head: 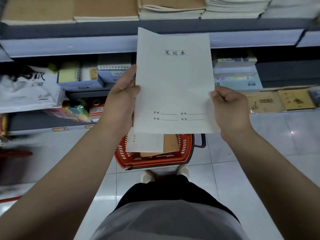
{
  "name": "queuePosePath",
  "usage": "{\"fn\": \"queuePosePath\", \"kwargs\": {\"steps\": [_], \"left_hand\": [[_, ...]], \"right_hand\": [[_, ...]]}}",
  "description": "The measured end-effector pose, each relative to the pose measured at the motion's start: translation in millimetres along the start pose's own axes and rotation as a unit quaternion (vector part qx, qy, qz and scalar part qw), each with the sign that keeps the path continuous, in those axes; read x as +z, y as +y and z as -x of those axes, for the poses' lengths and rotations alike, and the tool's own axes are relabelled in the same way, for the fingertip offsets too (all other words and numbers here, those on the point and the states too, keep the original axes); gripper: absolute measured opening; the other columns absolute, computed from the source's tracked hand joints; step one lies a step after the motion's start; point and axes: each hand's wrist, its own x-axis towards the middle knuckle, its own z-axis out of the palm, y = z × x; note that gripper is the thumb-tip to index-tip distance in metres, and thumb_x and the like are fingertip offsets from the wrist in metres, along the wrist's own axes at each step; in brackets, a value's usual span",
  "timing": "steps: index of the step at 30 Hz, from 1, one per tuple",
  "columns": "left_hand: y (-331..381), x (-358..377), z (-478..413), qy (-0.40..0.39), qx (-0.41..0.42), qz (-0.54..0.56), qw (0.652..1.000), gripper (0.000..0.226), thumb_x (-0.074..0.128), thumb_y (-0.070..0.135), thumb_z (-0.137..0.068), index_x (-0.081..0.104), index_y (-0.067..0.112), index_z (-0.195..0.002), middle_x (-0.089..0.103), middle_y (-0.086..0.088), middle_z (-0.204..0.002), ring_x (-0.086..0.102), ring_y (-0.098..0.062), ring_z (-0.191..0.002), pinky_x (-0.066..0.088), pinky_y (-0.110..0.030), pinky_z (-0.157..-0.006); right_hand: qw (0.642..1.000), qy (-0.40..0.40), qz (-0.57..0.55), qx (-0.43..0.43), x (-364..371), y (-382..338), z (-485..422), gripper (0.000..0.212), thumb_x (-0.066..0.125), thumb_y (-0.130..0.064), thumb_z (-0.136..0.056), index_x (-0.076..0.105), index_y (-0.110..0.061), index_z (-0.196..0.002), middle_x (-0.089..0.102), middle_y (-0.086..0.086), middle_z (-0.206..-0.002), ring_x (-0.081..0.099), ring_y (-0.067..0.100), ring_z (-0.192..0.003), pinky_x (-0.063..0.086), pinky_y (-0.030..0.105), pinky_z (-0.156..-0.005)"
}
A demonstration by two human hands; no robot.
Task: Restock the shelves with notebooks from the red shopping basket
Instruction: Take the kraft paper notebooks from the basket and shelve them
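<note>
A: Above the basket [154, 158], mid-frame: white notebook [174, 84] held upright, cover facing the camera. Left hand [121, 99] pinches its left edge, thumb on the cover; right hand [228, 104] grips the right edge low down, fingers curled. Both grips holding the notebook.

B: Basket status?

A: Red, on the floor [259, 153] just beyond the shoes [147, 176], with more notebooks inside, white and brown. Task far from done, I'd say.

B: Destination?

A: Probably the far top shelf [69, 30]. White stacks [233, 7] sit far right, brown stacks [103, 11] left. Match it to the white ones.

B: Tips for the step?

A: Keep both edges supported so the thin cover doesn't flop, tilt it flat, then lay it squarely on the white pile, edges lined up. Don't knock the neighbouring piles.
</note>
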Motion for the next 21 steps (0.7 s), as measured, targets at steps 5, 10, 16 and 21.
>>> {"fn": "queuePosePath", "kwargs": {"steps": [5, 10, 16, 21], "left_hand": [[19.9, 8.0, 10.7, -0.007, 0.016, 0.003, 1.000, 0.054, 0.031, -0.006, -0.097, 0.049, 0.020, -0.141, 0.066, 0.002, -0.127, 0.065, -0.016, -0.113, 0.055, -0.030, -0.084], [44.4, 13.7, 17.9, -0.017, 0.037, -0.024, 0.999, 0.051, 0.033, -0.002, -0.099, 0.051, 0.024, -0.138, 0.069, 0.006, -0.122, 0.067, -0.014, -0.110, 0.057, -0.030, -0.080], [66.4, 17.3, 19.9, -0.010, 0.045, 0.004, 0.999, 0.045, 0.038, 0.002, -0.100, 0.050, 0.024, -0.137, 0.071, 0.005, -0.118, 0.068, -0.014, -0.106, 0.056, -0.026, -0.074], [78.2, 14.4, 20.5, -0.047, 0.050, -0.023, 0.997, 0.055, 0.036, -0.001, -0.097, 0.042, 0.022, -0.146, 0.065, -0.001, -0.128, 0.065, -0.022, -0.113, 0.056, -0.036, -0.081]], "right_hand": [[1.000, 0.009, -0.017, 0.009, -12.7, -21.5, 0.6, 0.025, 0.052, -0.006, -0.097, 0.069, -0.025, -0.097, 0.068, -0.019, -0.088, 0.061, -0.008, -0.079, 0.048, 0.013, -0.087], [0.999, 0.020, -0.034, 0.003, -20.6, -45.8, 1.4, 0.022, 0.053, -0.007, -0.098, 0.068, -0.022, -0.103, 0.066, -0.021, -0.085, 0.060, -0.015, -0.072, 0.047, 0.006, -0.082], [0.998, 0.040, -0.054, 0.005, -26.3, -68.6, 6.5, 0.022, 0.054, -0.009, -0.097, 0.069, -0.025, -0.096, 0.065, -0.023, -0.081, 0.058, -0.016, -0.065, 0.045, 0.002, -0.071], [0.996, 0.050, -0.068, -0.001, -29.8, -80.4, 9.5, 0.025, 0.054, -0.008, -0.097, 0.069, -0.028, -0.094, 0.065, -0.023, -0.079, 0.058, -0.016, -0.063, 0.045, 0.001, -0.069]]}}
